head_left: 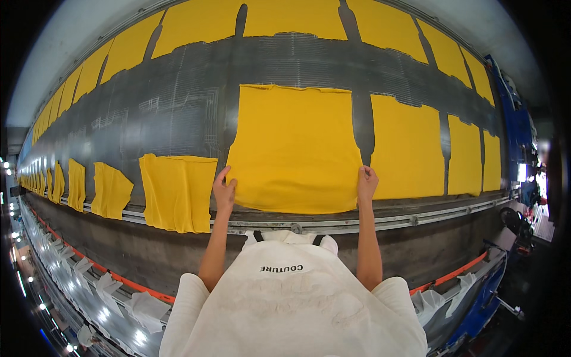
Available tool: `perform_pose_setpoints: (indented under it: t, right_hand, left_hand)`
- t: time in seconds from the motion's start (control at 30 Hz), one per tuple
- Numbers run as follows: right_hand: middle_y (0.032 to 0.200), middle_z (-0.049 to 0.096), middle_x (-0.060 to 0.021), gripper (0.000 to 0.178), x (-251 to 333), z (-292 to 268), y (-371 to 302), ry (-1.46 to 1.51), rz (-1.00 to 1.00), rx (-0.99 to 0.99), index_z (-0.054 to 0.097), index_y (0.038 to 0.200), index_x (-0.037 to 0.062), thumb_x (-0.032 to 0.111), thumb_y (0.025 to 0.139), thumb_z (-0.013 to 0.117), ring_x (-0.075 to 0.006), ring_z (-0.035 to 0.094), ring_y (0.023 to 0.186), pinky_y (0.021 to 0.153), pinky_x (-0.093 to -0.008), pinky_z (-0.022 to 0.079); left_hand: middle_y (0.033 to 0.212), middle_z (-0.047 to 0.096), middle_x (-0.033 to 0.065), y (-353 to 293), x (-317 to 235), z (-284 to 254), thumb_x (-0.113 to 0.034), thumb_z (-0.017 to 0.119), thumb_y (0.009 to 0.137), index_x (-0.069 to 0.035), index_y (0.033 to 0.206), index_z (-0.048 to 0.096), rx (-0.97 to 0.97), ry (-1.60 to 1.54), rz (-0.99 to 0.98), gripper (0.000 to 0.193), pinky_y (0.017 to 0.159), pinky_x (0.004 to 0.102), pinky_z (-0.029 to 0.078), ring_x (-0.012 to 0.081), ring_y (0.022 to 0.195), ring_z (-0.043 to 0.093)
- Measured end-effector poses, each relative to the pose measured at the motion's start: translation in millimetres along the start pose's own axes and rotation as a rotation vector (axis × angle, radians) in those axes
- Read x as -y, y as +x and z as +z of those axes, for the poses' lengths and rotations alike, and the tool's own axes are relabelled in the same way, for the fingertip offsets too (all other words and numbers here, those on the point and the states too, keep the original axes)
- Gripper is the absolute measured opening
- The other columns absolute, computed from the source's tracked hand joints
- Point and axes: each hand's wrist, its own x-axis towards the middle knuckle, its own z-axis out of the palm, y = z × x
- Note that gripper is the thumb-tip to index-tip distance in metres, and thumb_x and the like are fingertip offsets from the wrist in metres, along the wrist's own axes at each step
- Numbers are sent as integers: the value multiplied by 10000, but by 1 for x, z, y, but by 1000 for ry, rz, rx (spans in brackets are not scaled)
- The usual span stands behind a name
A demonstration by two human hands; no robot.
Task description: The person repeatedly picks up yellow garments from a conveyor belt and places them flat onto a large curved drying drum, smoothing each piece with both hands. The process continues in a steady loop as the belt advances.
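A yellow fabric panel [294, 143] is spread on the dark table in front of me, its near edge sagging slightly toward the rail. My left hand [224, 189] pinches the panel's near left corner. At the near right corner, my right hand [367, 181] grips the cloth between thumb and fingers. The far edge of the panel lies on the table with a slight curl. Just left of my left hand, a creased yellow panel [178, 190] hangs partly over the rail. To the right of my right hand, another yellow panel [407, 149] lies flat.
The long dark table [178, 119] carries a far row of yellow panels [291, 18]. More rumpled panels [111, 189] drape along the near edge at left. A metal rail [404, 220] runs along that edge. Behind me stands another table with an orange strip [140, 290] and white cloths [147, 310].
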Motion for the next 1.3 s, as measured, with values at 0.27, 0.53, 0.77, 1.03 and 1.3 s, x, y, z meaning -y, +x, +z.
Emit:
perform_pose_setpoints:
  t: [0.27, 0.53, 0.77, 1.03, 1.3]
  right_hand:
    - [937, 720, -92, 238, -10, -3, 8, -19, -59, -51, 684, 1097, -60, 157, 999, 678, -154, 704, 888, 780, -292, 526]
    - [935, 724, -96, 237, -18, -6, 1, -23, 5, -45, 687, 1084, -62, 158, 998, 679, -146, 693, 877, 765, -293, 521]
    - [960, 722, -70, 236, -34, -9, 4, 12, 3, -35, 698, 1101, -50, 161, 998, 689, -119, 669, 902, 787, -266, 501]
    - [874, 734, -76, 231, -40, -5, 5, -41, -11, -89, 712, 1031, -36, 188, 977, 704, -122, 666, 804, 737, -290, 513]
    - [743, 712, -78, 287, -25, -13, -19, -256, -47, -18, 710, 1001, -28, 252, 950, 742, -110, 628, 684, 657, -306, 488]
  left_hand:
    - [1305, 692, 125, -14, 34, 3, -16, 674, 836, -5, 1340, 672, -71, 164, 223, 504, 715, 271, 465, 126, 806, 587]
    - [1272, 701, 120, -9, 40, -6, -37, 682, 838, -11, 1329, 674, -46, 206, 283, 492, 785, 278, 478, 164, 893, 609]
    - [1229, 671, 151, -18, 25, 1, -13, 656, 850, -2, 1322, 653, -17, 242, 229, 472, 981, 345, 485, 282, 1126, 644]
    - [1230, 638, 190, -19, 32, 6, 16, 636, 834, 8, 1287, 642, -41, 388, 377, 453, 1034, 406, 474, 378, 1165, 616]
    - [1136, 646, 109, -37, 19, 3, -29, 695, 837, -45, 1263, 685, 3, 372, 251, 426, 884, 327, 507, 238, 969, 639]
